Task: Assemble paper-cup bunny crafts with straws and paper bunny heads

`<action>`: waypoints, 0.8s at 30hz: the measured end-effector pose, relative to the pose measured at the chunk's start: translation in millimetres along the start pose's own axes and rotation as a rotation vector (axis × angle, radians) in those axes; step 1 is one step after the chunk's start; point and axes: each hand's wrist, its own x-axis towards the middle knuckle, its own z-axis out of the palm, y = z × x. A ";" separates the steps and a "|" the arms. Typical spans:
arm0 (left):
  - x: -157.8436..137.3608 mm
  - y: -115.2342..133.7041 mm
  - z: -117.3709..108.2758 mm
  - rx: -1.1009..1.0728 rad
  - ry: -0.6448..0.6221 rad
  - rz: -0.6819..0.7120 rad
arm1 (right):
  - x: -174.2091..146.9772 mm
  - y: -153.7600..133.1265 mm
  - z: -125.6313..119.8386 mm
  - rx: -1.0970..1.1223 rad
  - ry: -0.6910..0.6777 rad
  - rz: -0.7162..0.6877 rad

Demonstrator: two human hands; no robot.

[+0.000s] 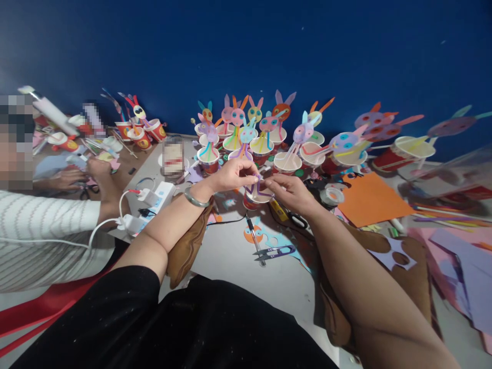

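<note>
two hands (233, 175) (292, 195) at one paper cup (251, 204)

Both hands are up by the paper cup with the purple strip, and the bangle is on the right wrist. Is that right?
Not quite: the head view shows the bangle on the left wrist. The left hand and right hand are indeed by the paper cup with the purple strip.
</note>
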 end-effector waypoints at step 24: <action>-2.0 0.7 -1.5 0.101 0.012 0.053 | -5.5 -9.8 -8.4 -0.021 -0.178 0.325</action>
